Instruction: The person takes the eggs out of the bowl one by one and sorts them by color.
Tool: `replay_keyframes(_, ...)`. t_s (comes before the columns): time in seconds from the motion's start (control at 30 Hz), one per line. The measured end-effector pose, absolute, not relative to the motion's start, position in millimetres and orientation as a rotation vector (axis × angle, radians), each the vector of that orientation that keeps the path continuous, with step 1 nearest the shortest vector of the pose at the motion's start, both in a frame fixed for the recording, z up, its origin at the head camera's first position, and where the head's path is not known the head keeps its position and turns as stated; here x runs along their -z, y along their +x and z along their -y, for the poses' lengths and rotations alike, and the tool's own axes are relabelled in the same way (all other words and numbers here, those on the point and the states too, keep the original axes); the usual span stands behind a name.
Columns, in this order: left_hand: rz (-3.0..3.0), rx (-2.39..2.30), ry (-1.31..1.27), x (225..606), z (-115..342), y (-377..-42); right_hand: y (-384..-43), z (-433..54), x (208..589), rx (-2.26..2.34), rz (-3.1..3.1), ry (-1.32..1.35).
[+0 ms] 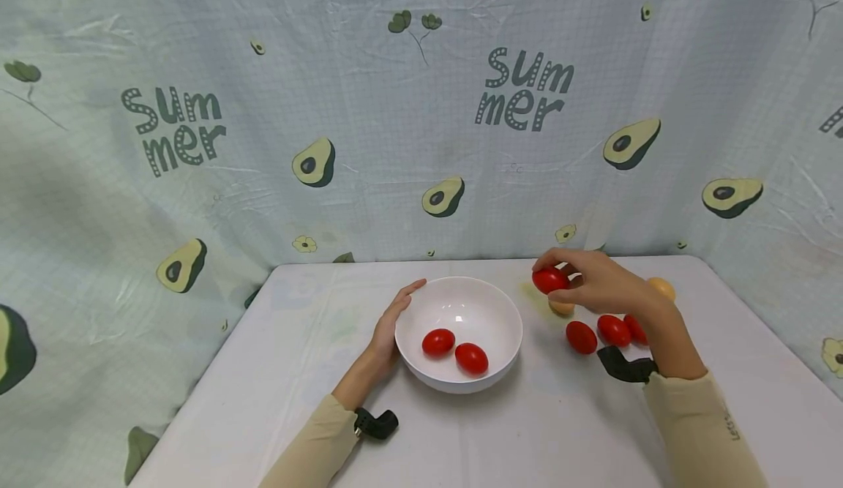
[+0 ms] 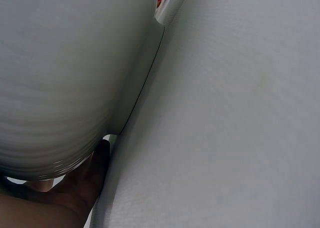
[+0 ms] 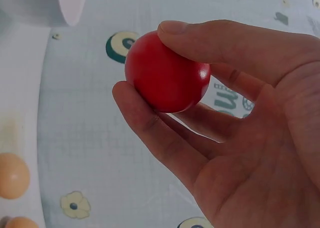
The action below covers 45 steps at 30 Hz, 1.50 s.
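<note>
A white bowl (image 1: 421, 382) stands mid-table in the head view, with two glossy red eggs, a left one (image 1: 437, 342) and a right one (image 1: 471, 358), lying in it. My left hand (image 1: 388, 327) rests along the bowl's left outer side, fingers reaching up to the rim. In the left wrist view the bowl's wall (image 2: 65, 73) fills the upper left and partly hides that hand (image 2: 70, 198). My right hand (image 1: 596, 279) pinches another red egg (image 3: 162, 75) between thumb and fingertips, to the right of the bowl and raised above the table.
Below the right hand and wrist lie three red eggs, one (image 1: 582, 337) nearest the bowl, another (image 1: 614, 331) beside it. A tan egg (image 1: 561, 309) sits under the hand, and a second (image 1: 661, 287) lies further right. Behind the white table (image 1: 316, 342) hangs an avocado-print cloth (image 1: 369, 107).
</note>
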<state>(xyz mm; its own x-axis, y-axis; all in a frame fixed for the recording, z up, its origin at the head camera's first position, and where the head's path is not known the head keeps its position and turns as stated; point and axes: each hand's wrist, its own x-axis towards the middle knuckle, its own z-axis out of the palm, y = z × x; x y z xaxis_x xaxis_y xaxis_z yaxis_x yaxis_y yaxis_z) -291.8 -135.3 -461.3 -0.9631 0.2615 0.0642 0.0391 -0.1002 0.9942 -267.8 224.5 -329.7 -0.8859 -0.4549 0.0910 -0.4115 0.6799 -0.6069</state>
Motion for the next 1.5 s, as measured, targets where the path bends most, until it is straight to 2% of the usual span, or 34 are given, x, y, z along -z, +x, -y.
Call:
replay_keyframes(0.4, -2.006, -2.184, 0.325, 461.2, 134.3, -292.9, -266.9, -249.1, 333.0, 1.001, -2.842, -0.676)
replay_keyframes(1.0, -2.001, -2.204, 0.309, 458.6, 135.6, -291.6, -268.8, -317.5, 344.3, 1.031, -2.889, -0.581)
replay_keyframes(1.5, -1.999, -2.202, 0.318, 460.7, 134.6, -291.3, -273.4, -364.0, 368.6, 1.079, -2.902, -0.471)
